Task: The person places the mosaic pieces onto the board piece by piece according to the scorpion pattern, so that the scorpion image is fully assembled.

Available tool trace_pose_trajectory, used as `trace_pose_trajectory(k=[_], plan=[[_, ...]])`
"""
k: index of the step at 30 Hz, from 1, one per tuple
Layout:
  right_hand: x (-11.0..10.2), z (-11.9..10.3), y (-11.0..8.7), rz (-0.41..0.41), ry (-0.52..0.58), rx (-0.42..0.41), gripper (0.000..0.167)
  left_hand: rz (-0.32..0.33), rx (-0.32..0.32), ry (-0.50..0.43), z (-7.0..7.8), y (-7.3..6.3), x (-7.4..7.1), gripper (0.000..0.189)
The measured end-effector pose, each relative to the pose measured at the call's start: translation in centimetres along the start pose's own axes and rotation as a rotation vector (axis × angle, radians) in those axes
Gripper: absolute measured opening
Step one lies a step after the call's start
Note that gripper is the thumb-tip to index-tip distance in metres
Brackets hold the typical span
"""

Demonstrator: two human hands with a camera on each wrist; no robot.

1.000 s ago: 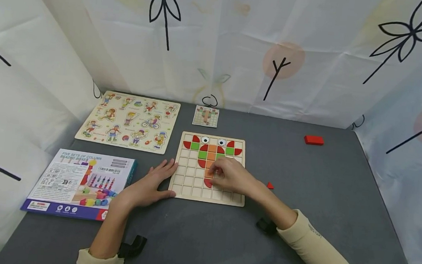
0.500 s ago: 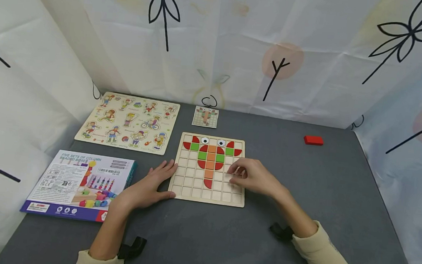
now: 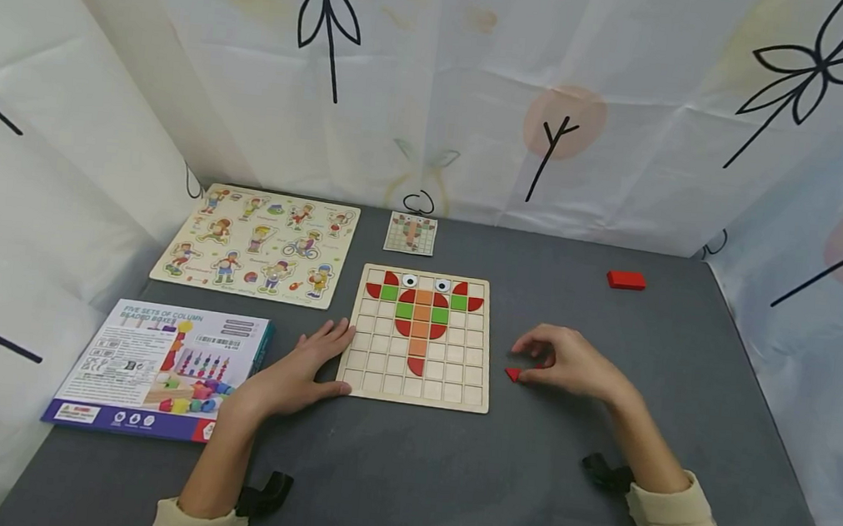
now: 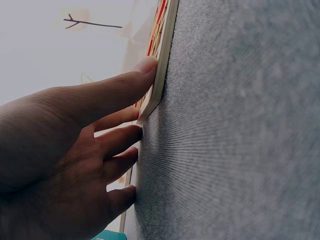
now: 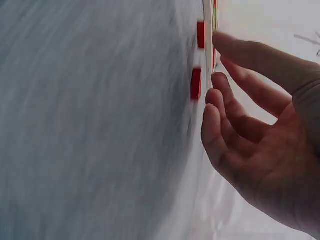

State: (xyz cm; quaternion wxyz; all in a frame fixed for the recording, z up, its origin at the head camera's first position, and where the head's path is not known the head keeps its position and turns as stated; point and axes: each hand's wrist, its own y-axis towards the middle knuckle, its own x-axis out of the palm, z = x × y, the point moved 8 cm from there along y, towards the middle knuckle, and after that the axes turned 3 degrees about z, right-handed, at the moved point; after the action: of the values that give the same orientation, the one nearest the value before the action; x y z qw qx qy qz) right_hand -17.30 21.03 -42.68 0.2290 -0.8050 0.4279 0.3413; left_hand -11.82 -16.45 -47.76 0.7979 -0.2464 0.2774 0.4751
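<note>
A wooden grid board (image 3: 374, 376) lies flat, bearing red, green and orange pieces and two round eye pieces. At its left edge my left hand (image 3: 299, 373) rests with fingers spread; in the left wrist view the thumb (image 4: 147, 65) touches the board's side. My right hand (image 3: 571, 361) is over the table right of the board, thumb and fingers apart, nothing seen held between them. A red triangle piece (image 3: 513, 375) lies by the thumb tip, partly covered. The right wrist view shows two red pieces, a nearer one (image 5: 196, 83) and a farther one (image 5: 201, 35).
Behind the board stands a small pattern card (image 3: 411, 234). A picture puzzle board (image 3: 254, 240) and a printed box (image 3: 156, 369) are on the left. A red block (image 3: 626, 280) lies at the back right. White printed curtains (image 3: 475, 167) border the grey table (image 3: 403, 479).
My right hand has moved rightward off the grid board to the loose red pieces. Uncovering the board's middle shows its orange column and a red piece below. The left hand stays put.
</note>
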Motion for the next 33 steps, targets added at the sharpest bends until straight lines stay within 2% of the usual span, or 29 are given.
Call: trace_pose_trajectory(k=[3,7,15,17,23,26,33], plan=[[-0.4,1.1,-0.5,-0.024,-0.007,0.03,0.031,-0.006,0.004,-0.005,0.2,0.0,-0.1,0.097],[-0.6,2.2,-1.0,-0.052,-0.022,0.055,0.026,-0.003,-0.013,0.019,-0.2,0.2,0.1,0.096],[-1.1,2.4,-1.3,-0.049,-0.011,0.088,0.018,-0.006,-0.032,0.038,-0.7,0.3,0.2,0.097],[-1.1,2.3,-1.3,-0.049,-0.014,0.083,0.016,-0.003,-0.046,0.049,-0.9,0.4,0.3,0.096],[-0.9,2.3,-1.2,-0.051,-0.03,0.072,0.012,-0.009,-0.036,0.046,-0.9,0.4,0.3,0.097],[-0.8,2.4,-1.1,-0.046,-0.045,0.068,0.01,-0.023,-0.061,0.056,-1.0,0.5,0.4,0.098],[-0.8,1.1,-0.7,0.029,-0.033,0.009,0.011,-0.043,-0.09,0.058,-1.0,0.5,0.5,0.098]])
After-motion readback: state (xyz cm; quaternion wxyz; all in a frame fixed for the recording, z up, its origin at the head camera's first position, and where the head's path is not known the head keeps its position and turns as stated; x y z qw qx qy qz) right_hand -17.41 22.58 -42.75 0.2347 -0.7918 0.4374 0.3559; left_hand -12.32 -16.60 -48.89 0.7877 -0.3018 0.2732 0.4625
